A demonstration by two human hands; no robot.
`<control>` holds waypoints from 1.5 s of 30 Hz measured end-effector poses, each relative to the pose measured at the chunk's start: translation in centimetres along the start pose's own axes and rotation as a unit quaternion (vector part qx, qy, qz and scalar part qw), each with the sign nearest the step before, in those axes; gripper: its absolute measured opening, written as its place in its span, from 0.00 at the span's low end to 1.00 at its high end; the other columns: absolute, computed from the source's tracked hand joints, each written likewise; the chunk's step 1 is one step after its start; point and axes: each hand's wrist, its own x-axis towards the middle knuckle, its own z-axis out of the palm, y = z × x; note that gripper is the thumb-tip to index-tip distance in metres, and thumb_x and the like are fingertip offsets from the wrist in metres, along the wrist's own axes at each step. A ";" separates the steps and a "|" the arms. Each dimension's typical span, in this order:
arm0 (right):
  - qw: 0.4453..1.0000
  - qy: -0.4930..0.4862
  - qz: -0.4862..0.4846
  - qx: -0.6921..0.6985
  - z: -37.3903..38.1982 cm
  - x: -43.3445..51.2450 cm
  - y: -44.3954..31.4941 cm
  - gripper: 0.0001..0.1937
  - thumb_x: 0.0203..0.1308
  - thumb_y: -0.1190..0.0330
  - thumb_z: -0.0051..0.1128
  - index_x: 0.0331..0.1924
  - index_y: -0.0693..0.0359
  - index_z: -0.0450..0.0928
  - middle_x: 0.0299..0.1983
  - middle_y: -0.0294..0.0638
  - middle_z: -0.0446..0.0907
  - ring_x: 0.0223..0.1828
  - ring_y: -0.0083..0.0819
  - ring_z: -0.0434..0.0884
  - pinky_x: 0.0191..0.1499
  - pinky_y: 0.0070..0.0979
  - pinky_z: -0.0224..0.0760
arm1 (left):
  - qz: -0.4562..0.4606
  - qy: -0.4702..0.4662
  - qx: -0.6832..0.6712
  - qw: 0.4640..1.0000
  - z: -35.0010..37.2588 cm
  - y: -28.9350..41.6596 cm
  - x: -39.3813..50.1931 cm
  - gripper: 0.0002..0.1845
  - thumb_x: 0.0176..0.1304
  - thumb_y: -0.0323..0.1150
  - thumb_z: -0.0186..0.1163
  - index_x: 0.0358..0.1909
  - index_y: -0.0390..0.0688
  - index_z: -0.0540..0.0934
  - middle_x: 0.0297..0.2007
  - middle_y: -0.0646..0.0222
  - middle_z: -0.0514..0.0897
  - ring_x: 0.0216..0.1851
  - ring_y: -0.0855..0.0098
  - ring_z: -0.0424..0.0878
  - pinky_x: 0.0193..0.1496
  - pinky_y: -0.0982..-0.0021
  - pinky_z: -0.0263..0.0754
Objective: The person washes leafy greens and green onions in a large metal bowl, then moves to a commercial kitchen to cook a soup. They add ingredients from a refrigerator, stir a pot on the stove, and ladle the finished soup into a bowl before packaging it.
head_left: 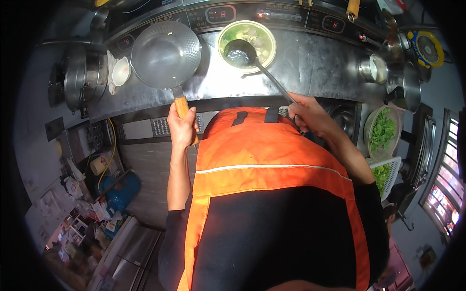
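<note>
My left hand (182, 125) is wrapped around the wooden handle (181, 107) of a metal wok (165, 54). A few small food scraps cling to the wok, which is otherwise bare inside. With my right hand (309, 112) I grip the long handle of a metal ladle (240, 52). The ladle's bowl rests in or just over a pale round bowl (273, 54) of soup. Green leaves and pale, chunky pieces (255, 38) show in the broth. Whether the ladle's bowl touches the soup is hard to tell.
Stove control panels (220, 14) run along the back of the steel counter (309, 65). At left stand a small white bowl (121, 71) and stacked metal pots (82, 78). To the right are a metal container (373, 69), a yellow fan (427, 49) and a basin of leafy greens (382, 131).
</note>
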 end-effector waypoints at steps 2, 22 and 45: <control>1.000 0.006 0.009 0.028 0.1 0.2 -0.2 0.24 0.58 0.69 0.42 0.61 0.61 0.69 0.15 0.29 0.65 0.10 0.17 0.65 0.08 0.16 0.51 | 0.000 -0.004 0.003 1.000 0.0 0.0 -0.1 0.11 0.63 0.25 0.57 0.44 0.38 0.68 0.19 0.74 0.71 0.13 0.82 0.68 0.13 0.78 0.65; 0.986 -0.065 -0.017 0.152 1.1 -4.2 -9.2 0.16 0.65 0.71 0.43 0.54 0.66 0.71 0.24 0.27 0.66 0.15 0.07 0.59 0.12 0.09 0.50 | -0.015 -0.074 -0.029 0.997 0.1 0.5 -0.5 0.12 0.62 0.23 0.57 0.47 0.38 0.69 0.21 0.74 0.72 0.14 0.83 0.67 0.14 0.79 0.66; 0.793 0.226 -0.355 -0.441 1.0 -3.1 -2.3 0.22 0.61 0.81 0.45 0.60 0.69 0.68 0.32 0.52 0.73 0.31 0.46 0.76 0.36 0.33 0.70 | -0.088 -0.115 -0.221 0.964 -3.3 2.6 -2.8 0.16 0.61 0.26 0.58 0.50 0.43 0.68 0.18 0.74 0.69 0.13 0.82 0.64 0.14 0.79 0.63</control>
